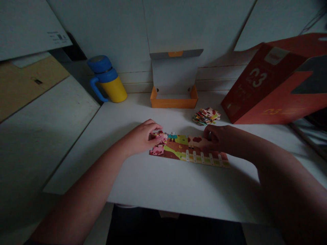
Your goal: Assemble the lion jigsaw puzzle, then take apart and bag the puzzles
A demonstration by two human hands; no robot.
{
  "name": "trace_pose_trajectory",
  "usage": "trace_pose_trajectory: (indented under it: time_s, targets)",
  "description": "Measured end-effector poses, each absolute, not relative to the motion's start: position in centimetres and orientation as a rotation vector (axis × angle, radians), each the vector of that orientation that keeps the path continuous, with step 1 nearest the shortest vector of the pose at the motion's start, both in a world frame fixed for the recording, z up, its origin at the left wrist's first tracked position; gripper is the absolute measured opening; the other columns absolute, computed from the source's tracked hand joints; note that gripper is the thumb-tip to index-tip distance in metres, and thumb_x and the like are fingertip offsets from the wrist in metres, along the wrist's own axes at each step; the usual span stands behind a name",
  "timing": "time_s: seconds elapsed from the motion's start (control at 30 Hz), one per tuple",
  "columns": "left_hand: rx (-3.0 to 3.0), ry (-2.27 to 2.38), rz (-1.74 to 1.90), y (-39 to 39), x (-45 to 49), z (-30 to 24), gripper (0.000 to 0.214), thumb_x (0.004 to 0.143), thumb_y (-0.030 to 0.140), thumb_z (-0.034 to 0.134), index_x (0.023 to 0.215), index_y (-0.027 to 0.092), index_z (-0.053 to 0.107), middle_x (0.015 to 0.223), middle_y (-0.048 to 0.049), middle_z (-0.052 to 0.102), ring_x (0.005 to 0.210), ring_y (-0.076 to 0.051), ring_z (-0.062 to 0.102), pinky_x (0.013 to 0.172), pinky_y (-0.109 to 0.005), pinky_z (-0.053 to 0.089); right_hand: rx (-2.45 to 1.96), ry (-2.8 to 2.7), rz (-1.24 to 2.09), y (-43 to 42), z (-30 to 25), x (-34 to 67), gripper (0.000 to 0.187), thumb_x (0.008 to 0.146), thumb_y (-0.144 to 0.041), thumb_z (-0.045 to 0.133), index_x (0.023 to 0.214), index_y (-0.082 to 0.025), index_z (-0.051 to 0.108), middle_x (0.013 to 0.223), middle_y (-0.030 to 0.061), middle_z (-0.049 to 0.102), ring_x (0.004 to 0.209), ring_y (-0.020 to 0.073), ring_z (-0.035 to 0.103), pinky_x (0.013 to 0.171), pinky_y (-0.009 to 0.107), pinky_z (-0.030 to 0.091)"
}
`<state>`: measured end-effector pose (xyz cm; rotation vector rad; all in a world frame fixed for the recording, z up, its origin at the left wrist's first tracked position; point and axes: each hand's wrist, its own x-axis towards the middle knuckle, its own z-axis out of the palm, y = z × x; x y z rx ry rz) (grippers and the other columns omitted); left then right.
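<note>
A partly joined jigsaw puzzle (187, 151) with a farm picture lies flat on the white table (163, 183). My left hand (144, 137) rests on its left end, fingers curled and pressed on a puzzle piece (156, 136) at the upper left corner. My right hand (217, 137) lies at the puzzle's upper right edge, fingers bent down onto the pieces there; whether it grips one is hidden. A small heap of loose puzzle pieces (206, 116) sits just beyond my right hand.
An open orange box (174, 98) with a raised grey lid stands at the back centre. A yellow and blue flask (108, 80) is at the back left. A large red carton (273, 85) lies at the right. The table's front edge runs near my body.
</note>
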<state>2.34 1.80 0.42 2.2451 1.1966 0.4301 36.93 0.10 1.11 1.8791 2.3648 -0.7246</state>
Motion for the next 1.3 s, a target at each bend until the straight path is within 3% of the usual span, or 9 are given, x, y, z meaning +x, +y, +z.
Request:
trace_pose_trajectory:
  time_s: [0.1, 0.2, 0.4, 0.53, 0.67, 0.83, 0.97, 1.07, 1.3]
  targets:
    - [2.348, 1.163, 0.375, 1.8, 2.2, 0.6, 0.054, 0.083, 0.049, 0.083, 0.128, 0.022, 0.068, 0.129, -0.0095, 0.062, 0.119, -0.027, 0.064, 0.108, -0.041, 0.051, 1.870, 2.359, -0.712, 0.0, 1.1, 36.9, 0.035, 0.081, -0.057, 0.074, 0.095, -0.025, 0.068, 0.079, 0.0019, 0.073, 0.065, 0.0198, 0.065, 0.056, 0.030, 0.040]
    - [2.343, 1.201, 0.321, 1.9, 2.2, 0.5, 0.055, 0.077, 0.045, 0.088, 0.123, 0.023, 0.068, 0.127, -0.0088, 0.062, 0.119, -0.028, 0.063, 0.108, -0.041, 0.050, 1.874, 2.360, -0.703, 0.0, 1.3, 36.7, 0.036, 0.081, -0.057, 0.073, 0.095, -0.025, 0.067, 0.080, 0.0029, 0.073, 0.065, 0.0200, 0.065, 0.057, 0.031, 0.040]
    - [2.109, 1.353, 0.303, 1.8, 2.9, 0.3, 0.058, 0.071, 0.044, 0.091, 0.112, 0.022, 0.056, 0.107, -0.0033, 0.066, 0.090, -0.022, 0.064, 0.076, -0.031, 0.049, 1.864, 2.349, -0.696, -0.1, 1.4, 36.7, 0.038, 0.081, -0.058, 0.072, 0.097, -0.024, 0.066, 0.080, 0.0024, 0.072, 0.064, 0.0194, 0.063, 0.056, 0.031, 0.039]
    - [2.013, 1.328, 0.331, 1.8, 2.5, 0.6, 0.055, 0.074, 0.045, 0.087, 0.111, 0.024, 0.052, 0.095, 0.0017, 0.064, 0.081, -0.018, 0.062, 0.067, -0.027, 0.043, 1.859, 2.323, -0.708, 0.0, 1.3, 36.8, 0.035, 0.080, -0.054, 0.073, 0.098, -0.024, 0.066, 0.083, 0.0031, 0.073, 0.067, 0.0199, 0.064, 0.058, 0.030, 0.039]
    - [1.985, 1.278, 0.235, 1.7, 1.5, 1.6, 0.050, 0.079, 0.048, 0.082, 0.114, 0.023, 0.057, 0.092, 0.0022, 0.067, 0.079, -0.018, 0.062, 0.067, -0.027, 0.043, 1.881, 2.281, -0.759, -0.1, 2.0, 36.2, 0.040, 0.079, -0.058, 0.073, 0.098, -0.024, 0.067, 0.082, 0.0041, 0.073, 0.068, 0.0208, 0.064, 0.059, 0.030, 0.038]
    - [2.087, 1.279, -0.029, 0.9, 1.4, 2.5, 0.048, 0.073, 0.043, 0.088, 0.113, 0.026, 0.068, 0.098, 0.0014, 0.073, 0.083, -0.020, 0.066, 0.072, -0.028, 0.043, 1.904, 2.210, -0.770, -0.3, 3.0, 35.4, 0.042, 0.080, -0.062, 0.072, 0.095, -0.024, 0.066, 0.081, 0.0054, 0.073, 0.070, 0.0219, 0.064, 0.060, 0.031, 0.039]
    - [2.154, 1.277, -0.023, 0.7, 1.9, 2.3, 0.048, 0.073, 0.040, 0.088, 0.114, 0.025, 0.069, 0.101, 0.0001, 0.073, 0.089, -0.022, 0.066, 0.075, -0.029, 0.043, 1.895, 2.280, -0.783, -0.1, 2.1, 36.1, 0.040, 0.081, -0.060, 0.073, 0.096, -0.024, 0.066, 0.081, 0.0046, 0.073, 0.069, 0.0208, 0.064, 0.059, 0.030, 0.037]
    - [2.265, 1.219, 0.010, 0.8, 1.9, 2.2, 0.042, 0.073, 0.044, 0.088, 0.104, 0.023, 0.069, 0.104, -0.0026, 0.068, 0.093, -0.023, 0.063, 0.078, -0.031, 0.043, 1.883, 2.323, -0.766, 0.0, 1.4, 36.5, 0.039, 0.082, -0.059, 0.073, 0.097, -0.024, 0.066, 0.082, 0.0041, 0.074, 0.068, 0.0201, 0.064, 0.058, 0.030, 0.036]
    - [2.290, 1.212, -0.008, 0.7, 1.8, 2.1, 0.040, 0.076, 0.046, 0.085, 0.101, 0.021, 0.066, 0.105, -0.0033, 0.064, 0.093, -0.023, 0.062, 0.081, -0.032, 0.044, 1.912, 2.253, -0.726, 0.0, 1.7, 36.1, 0.048, 0.077, -0.068, 0.075, 0.094, -0.024, 0.066, 0.077, 0.0029, 0.072, 0.065, 0.0199, 0.062, 0.056, 0.030, 0.035]
